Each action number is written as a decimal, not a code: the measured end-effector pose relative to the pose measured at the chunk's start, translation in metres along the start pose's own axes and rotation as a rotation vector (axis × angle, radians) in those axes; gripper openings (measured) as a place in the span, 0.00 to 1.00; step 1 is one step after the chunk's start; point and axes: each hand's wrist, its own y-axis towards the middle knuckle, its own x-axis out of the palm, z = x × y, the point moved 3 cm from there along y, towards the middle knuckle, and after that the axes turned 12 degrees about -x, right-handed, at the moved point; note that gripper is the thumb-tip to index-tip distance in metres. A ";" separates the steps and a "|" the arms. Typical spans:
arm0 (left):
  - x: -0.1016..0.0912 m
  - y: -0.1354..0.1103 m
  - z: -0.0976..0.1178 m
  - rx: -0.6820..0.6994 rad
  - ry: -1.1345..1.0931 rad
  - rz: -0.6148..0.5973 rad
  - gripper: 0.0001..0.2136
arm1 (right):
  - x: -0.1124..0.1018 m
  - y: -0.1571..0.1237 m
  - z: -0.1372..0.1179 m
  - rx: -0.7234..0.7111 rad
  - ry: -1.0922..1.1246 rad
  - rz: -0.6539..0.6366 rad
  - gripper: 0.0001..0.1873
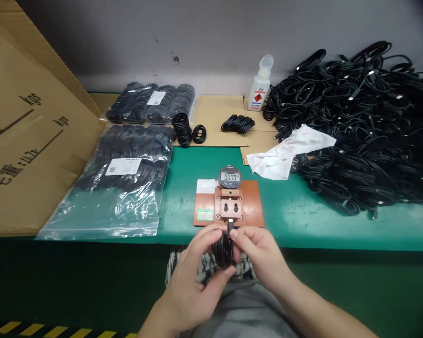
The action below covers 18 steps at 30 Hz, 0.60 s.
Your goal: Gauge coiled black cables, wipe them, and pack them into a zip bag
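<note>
A coiled black cable point(223, 251) sits between both my hands just below the table's front edge. My left hand point(193, 277) is wrapped round the coil from the left. With pinched fingers my right hand point(259, 256) holds the cable's plug end at the front slot of the brown test fixture point(229, 206). On top of the fixture a round digital gauge point(230, 177) reads 0.000.
Clear bags of black coiled cables point(127, 178) lie at the left, beside a cardboard box flap point(28, 141). A large heap of loose black cables point(366, 126) fills the right. A white cloth point(289, 150), a white bottle point(260, 87) and small cable bundles point(237, 123) lie further back.
</note>
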 end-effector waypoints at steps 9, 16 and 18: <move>0.000 -0.002 -0.002 -0.074 -0.017 0.001 0.33 | 0.001 0.000 -0.001 -0.019 -0.016 0.022 0.29; 0.000 0.000 -0.003 -0.111 -0.061 0.005 0.32 | 0.004 0.001 -0.002 -0.015 0.015 0.036 0.30; 0.001 0.001 -0.003 -0.122 -0.069 0.009 0.32 | 0.004 0.001 -0.002 -0.015 0.021 0.038 0.30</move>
